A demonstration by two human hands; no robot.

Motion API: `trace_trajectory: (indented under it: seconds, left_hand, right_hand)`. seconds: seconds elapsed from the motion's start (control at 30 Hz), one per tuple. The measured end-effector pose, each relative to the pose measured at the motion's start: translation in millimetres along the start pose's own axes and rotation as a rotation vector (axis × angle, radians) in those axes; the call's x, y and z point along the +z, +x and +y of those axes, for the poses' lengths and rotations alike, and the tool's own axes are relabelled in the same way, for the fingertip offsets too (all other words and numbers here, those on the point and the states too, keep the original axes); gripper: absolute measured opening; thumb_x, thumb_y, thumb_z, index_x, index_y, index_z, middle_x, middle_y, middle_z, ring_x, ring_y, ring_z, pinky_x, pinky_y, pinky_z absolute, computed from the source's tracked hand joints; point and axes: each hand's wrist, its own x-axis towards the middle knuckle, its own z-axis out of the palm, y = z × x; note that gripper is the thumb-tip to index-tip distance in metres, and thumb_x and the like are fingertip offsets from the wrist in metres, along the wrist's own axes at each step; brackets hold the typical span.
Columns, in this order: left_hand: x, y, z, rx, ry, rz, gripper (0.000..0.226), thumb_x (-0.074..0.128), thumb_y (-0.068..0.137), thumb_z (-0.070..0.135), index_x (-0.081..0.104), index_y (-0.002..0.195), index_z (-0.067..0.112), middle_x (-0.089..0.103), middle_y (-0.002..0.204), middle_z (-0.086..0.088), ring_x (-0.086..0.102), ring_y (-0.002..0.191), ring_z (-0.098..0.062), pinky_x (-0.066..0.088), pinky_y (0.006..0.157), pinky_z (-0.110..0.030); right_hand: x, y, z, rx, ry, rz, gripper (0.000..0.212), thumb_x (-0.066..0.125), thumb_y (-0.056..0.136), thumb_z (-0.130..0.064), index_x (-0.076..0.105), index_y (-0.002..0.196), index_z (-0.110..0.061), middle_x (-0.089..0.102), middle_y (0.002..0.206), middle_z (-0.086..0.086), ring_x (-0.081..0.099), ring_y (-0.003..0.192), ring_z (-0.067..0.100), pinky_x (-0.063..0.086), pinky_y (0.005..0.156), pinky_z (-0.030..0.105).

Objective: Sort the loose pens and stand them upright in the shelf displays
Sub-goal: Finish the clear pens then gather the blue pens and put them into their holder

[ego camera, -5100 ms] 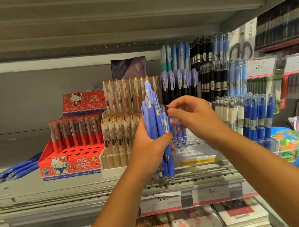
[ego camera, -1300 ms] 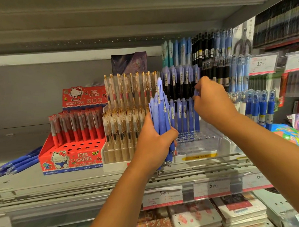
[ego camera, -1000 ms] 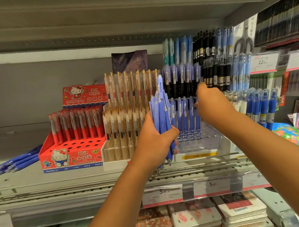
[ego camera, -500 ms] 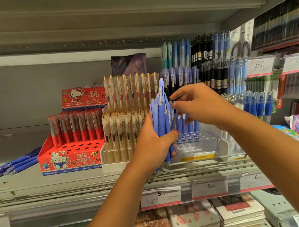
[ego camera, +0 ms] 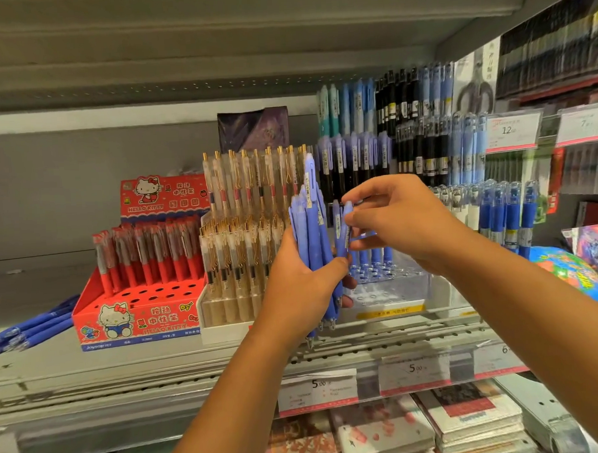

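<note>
My left hand (ego camera: pixel 298 288) is wrapped round a bunch of blue pens (ego camera: pixel 308 239), upright, tips down, just in front of the shelf (ego camera: pixel 142 361). My right hand (ego camera: pixel 400 222), the one nearer the clear rack (ego camera: pixel 389 292), pinches one pen (ego camera: pixel 341 236) near its top at the bunch's right edge. The rack's free holes lie just right and farther back, lower down. The pens are slim, matte blue, with clips and labels.

Your left hand (ego camera: pixel 298 288) wraps the blue pen bundle (ego camera: pixel 308 232) low down, thumb across its front; your right hand (ego camera: pixel 400 222), just right of the bundle, pinches a single pen (ego camera: pixel 342 234).
</note>
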Motion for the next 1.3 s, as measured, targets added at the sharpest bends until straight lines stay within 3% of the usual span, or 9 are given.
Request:
trace_trajectory:
  seconds: [0.1,0.33,0.43,0.5,0.63,0.73,0.9,1.03,1.3]
  left_hand:
    - [-2,0,-1,0.003,-0.02,-0.003,0.052,0.063,0.094,0.004,0.044,0.123,0.042,0.068,0.095,-0.003,0.072,0.069,-0.023,0.061,0.059,-0.041]
    - [-1,2,-5,-0.01,0.011,0.014,0.048,0.065,0.093,0.006,0.047,0.124,0.039,0.065,0.096,-0.015,0.066,0.063,-0.022,0.06,0.058,-0.041]
    - [-3,2,-6,-0.002,0.044,0.013,0.047,0.066,0.093,0.009,0.048,0.114,0.047,0.066,0.092,-0.014,0.065,0.065,-0.024,0.06,0.06,-0.048]
    - [-4,3,-7,0.011,0.074,0.014,0.049,0.066,0.093,0.009,0.047,0.116,0.049,0.066,0.088,-0.011,0.062,0.061,-0.021,0.06,0.061,-0.044]
    - [-5,3,-7,0.001,0.114,0.016,0.05,0.066,0.094,0.01,0.043,0.136,0.025,0.066,0.074,0.005,0.06,0.056,-0.016,0.059,0.06,-0.037]
    - [-5,2,-6,-0.012,0.123,0.01,0.048,0.066,0.093,0.012,0.045,0.131,0.033,0.066,0.077,-0.001,0.06,0.058,-0.019,0.058,0.059,-0.042]
    - [-5,1,-5,-0.017,0.118,0.003,0.053,0.064,0.094,0.01,0.042,0.135,0.034,0.064,0.072,0.006,0.06,0.057,-0.016,0.059,0.06,-0.042]
    - [-6,1,-4,-0.035,0.125,0.002,0.043,0.065,0.094,0.011,0.045,0.129,0.027,0.064,0.066,0.009,0.059,0.055,-0.015,0.058,0.057,-0.037]
    - [-4,0,-2,-0.038,0.132,0.012,0.043,0.065,0.094,0.012,0.046,0.131,0.021,0.061,0.063,0.006,0.057,0.048,-0.011,0.048,0.048,-0.019]
  right_hand:
    - [-3,2,2,0.012,0.039,0.064,0.013,0.065,0.089,0.003,0.066,0.1,-0.004,0.064,0.08,0.015,0.063,0.062,0.017,0.06,0.057,0.033]
    - [-28,13,0,-0.024,0.05,0.212,0.018,0.063,0.091,0.002,0.062,0.107,-0.006,0.061,0.09,0.012,0.062,0.066,0.015,0.059,0.056,0.032]
    - [-37,18,-3,-0.028,0.072,0.235,0.015,0.063,0.09,0.001,0.064,0.101,-0.008,0.06,0.088,0.011,0.06,0.062,0.013,0.059,0.056,0.033]
    - [-42,22,-6,-0.041,0.051,0.256,0.013,0.064,0.09,0.0,0.064,0.096,-0.012,0.061,0.087,0.011,0.061,0.064,0.015,0.059,0.056,0.033]
    - [-46,27,-5,-0.196,-0.387,0.329,0.011,0.059,0.095,-0.01,0.06,0.104,-0.015,0.062,0.082,0.005,0.064,0.072,0.022,0.057,0.057,0.034]
    - [-42,28,-1,-0.279,-0.675,0.347,0.017,0.052,0.095,-0.007,0.055,0.11,-0.013,0.059,0.09,0.005,0.057,0.073,0.022,0.051,0.062,0.038]
    - [-31,29,7,-0.264,-0.806,0.313,0.026,0.047,0.095,0.001,0.05,0.12,-0.005,0.056,0.1,0.011,0.052,0.084,0.027,0.05,0.075,0.046]
    - [-24,30,10,-0.239,-0.877,0.329,0.02,0.047,0.094,0.003,0.051,0.113,-0.002,0.057,0.106,0.019,0.056,0.092,0.036,0.05,0.08,0.054]
    - [-21,36,16,-0.195,-0.99,0.275,0.031,0.053,0.09,0.006,0.046,0.12,0.001,0.054,0.096,0.022,0.049,0.076,0.033,0.038,0.061,0.039]
